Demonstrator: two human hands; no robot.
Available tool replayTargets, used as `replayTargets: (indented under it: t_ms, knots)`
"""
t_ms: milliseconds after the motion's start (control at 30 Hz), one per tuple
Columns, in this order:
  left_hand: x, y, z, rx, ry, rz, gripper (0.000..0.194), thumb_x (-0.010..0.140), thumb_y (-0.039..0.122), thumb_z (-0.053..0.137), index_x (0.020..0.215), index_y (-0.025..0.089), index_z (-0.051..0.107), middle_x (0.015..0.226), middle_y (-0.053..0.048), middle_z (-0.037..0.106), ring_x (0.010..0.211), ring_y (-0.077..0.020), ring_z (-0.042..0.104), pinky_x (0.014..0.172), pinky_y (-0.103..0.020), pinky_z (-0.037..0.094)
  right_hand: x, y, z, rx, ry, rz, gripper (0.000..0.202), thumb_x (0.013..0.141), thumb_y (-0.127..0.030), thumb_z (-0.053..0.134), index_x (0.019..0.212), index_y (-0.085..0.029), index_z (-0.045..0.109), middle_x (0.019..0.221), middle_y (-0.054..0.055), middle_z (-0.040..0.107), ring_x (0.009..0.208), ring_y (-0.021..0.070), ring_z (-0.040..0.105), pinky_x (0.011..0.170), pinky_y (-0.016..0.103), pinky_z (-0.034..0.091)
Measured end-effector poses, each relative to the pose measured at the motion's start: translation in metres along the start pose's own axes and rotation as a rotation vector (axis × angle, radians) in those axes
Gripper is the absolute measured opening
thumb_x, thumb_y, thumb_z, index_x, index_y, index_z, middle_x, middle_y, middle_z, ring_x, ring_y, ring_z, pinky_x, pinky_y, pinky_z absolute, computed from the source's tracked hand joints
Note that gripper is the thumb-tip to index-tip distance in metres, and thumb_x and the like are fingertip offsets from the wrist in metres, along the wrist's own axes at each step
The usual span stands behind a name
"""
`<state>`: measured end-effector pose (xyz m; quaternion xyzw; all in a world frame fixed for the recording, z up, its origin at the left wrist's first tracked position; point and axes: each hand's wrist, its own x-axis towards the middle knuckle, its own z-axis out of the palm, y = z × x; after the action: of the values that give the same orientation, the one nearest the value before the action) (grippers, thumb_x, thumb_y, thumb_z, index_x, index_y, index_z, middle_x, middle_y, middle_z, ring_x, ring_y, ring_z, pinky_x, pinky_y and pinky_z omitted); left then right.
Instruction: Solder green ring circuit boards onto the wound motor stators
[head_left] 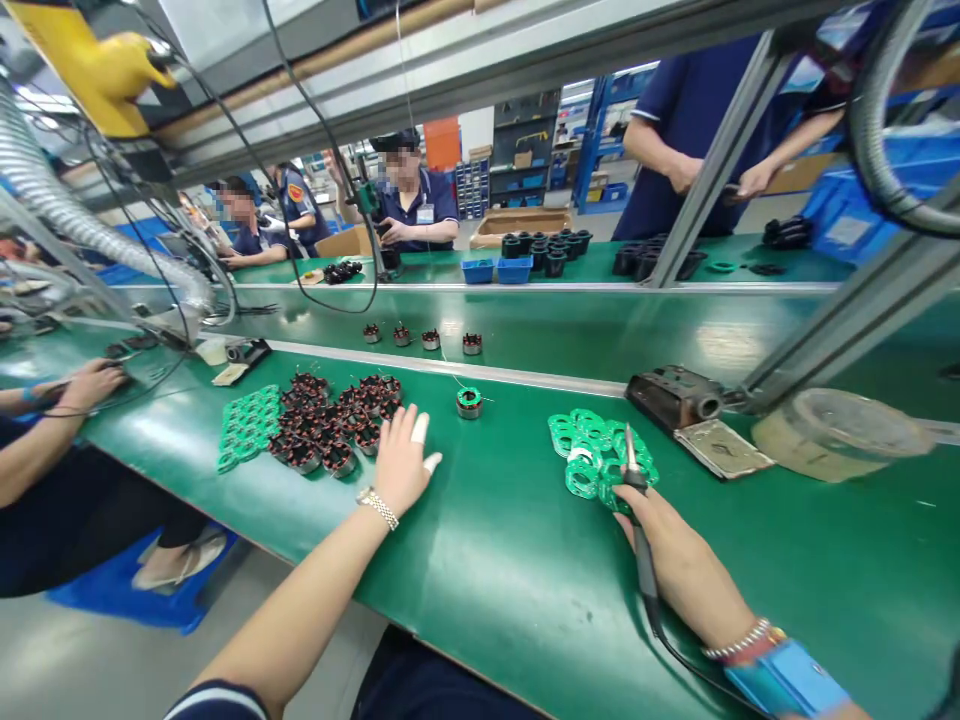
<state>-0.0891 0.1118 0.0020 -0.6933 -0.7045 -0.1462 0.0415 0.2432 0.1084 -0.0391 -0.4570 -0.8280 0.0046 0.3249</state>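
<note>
My left hand [403, 462], with white covers on two fingertips, is spread at the right edge of a pile of copper-wound motor cores [319, 425]. Whether it touches a core cannot be made out. My right hand [664, 545] is closed round a soldering iron [639, 500], its tip pointing up and away from me. Loose green ring-shaped boards [585, 450] lie just beyond and left of that hand. Between the two hands, farther back, one core topped with a green ring [469, 402] sits upright on the green table [487, 530].
A panel of green boards [249, 427] lies left of the pile. Several cores [431, 340] line up beyond a metal rail. At right are a soldering iron stand [673, 396], a sponge [724, 447] and a plastic tub [840, 435]. A co-worker's hand [96, 384] rests at far left.
</note>
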Motion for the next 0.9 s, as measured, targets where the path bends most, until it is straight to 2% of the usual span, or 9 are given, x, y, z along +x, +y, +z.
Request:
replayTargets:
  t_ms: [133,233,367,467,533,633,700,767,900]
  knots:
    - [0.015,-0.033,-0.022,0.167,0.022,-0.106,0.046,0.077,0.025,0.058,0.119,0.01,0.049,0.136,-0.02,0.04,0.132,-0.0387,0.021,0.103,-0.059,0.022,-0.006,-0.024,0.0,-0.035,-0.029,-0.157,0.025,0.09,-0.025,0.035,0.103,-0.018,0.055,0.106,0.016,0.061,0.095,0.0252,0.063,0.078,0.038,0.055]
    - [0.026,-0.038,-0.031,0.146,-0.003,-0.062,0.026,0.077,0.017,0.054,0.103,0.012,0.061,0.132,-0.017,0.046,0.131,-0.0381,0.023,0.103,-0.059,0.02,-0.015,-0.052,0.0,-0.011,-0.072,-0.225,0.023,0.09,-0.022,0.035,0.102,-0.018,0.055,0.107,0.015,0.061,0.095,0.0252,0.063,0.077,0.039,0.056]
    - [0.016,-0.015,-0.033,0.049,-0.111,0.114,0.016,0.076,0.012,0.053,0.085,0.017,0.065,0.12,-0.011,0.057,0.125,-0.0327,0.036,0.103,-0.055,0.024,-0.03,-0.078,-0.003,0.034,-0.126,-0.18,0.02,0.089,-0.022,0.041,0.104,-0.021,0.054,0.105,0.012,0.063,0.098,0.0263,0.062,0.082,0.043,0.055]
    - [-0.013,0.015,-0.033,-0.075,-0.243,0.304,0.009,0.075,0.016,0.056,0.079,0.02,0.063,0.107,-0.005,0.064,0.104,-0.0228,0.057,0.093,-0.038,0.042,-0.036,-0.086,-0.009,0.111,-0.155,-0.12,0.022,0.087,-0.022,0.044,0.108,-0.02,0.049,0.111,0.014,0.061,0.101,0.0271,0.061,0.082,0.044,0.054]
    - [-0.038,0.035,-0.032,-0.153,-0.298,0.405,0.007,0.074,0.018,0.059,0.08,0.021,0.062,0.108,-0.003,0.064,0.096,-0.0194,0.061,0.086,-0.031,0.048,-0.037,-0.088,-0.012,0.191,-0.17,-0.084,0.023,0.087,-0.018,0.044,0.109,-0.02,0.047,0.112,0.014,0.059,0.101,0.0252,0.061,0.081,0.04,0.054]
    - [-0.075,0.054,-0.03,-0.267,-0.238,0.446,0.022,0.073,0.027,0.063,0.093,0.019,0.059,0.113,-0.01,0.061,0.1,-0.0257,0.059,0.086,-0.04,0.048,-0.035,-0.091,-0.014,0.297,-0.165,-0.046,0.025,0.086,-0.013,0.041,0.108,-0.021,0.046,0.103,0.012,0.061,0.093,0.021,0.063,0.077,0.034,0.055]
    - [-0.095,0.054,-0.03,-0.297,-0.196,0.432,0.053,0.067,0.038,0.069,0.112,0.018,0.05,0.123,-0.015,0.055,0.108,-0.0294,0.054,0.091,-0.047,0.044,-0.034,-0.094,-0.013,0.321,-0.141,-0.036,0.024,0.085,-0.013,0.041,0.107,-0.021,0.046,0.098,0.011,0.061,0.089,0.0206,0.064,0.074,0.033,0.055]
    - [-0.111,0.043,-0.029,-0.285,-0.159,0.432,0.079,0.064,0.048,0.069,0.128,0.017,0.035,0.133,-0.018,0.045,0.119,-0.0322,0.045,0.099,-0.053,0.034,-0.034,-0.096,-0.013,0.325,-0.111,-0.032,0.024,0.085,-0.015,0.042,0.108,-0.02,0.046,0.096,0.011,0.061,0.086,0.021,0.064,0.072,0.033,0.056]
    - [-0.127,0.004,-0.025,-0.164,-0.144,0.298,0.089,0.07,0.053,0.062,0.138,0.014,0.019,0.135,-0.021,0.041,0.125,-0.0348,0.038,0.101,-0.056,0.03,-0.033,-0.101,-0.015,0.353,-0.063,0.006,0.022,0.086,-0.017,0.043,0.107,-0.02,0.046,0.088,0.008,0.062,0.076,0.0191,0.065,0.068,0.03,0.055]
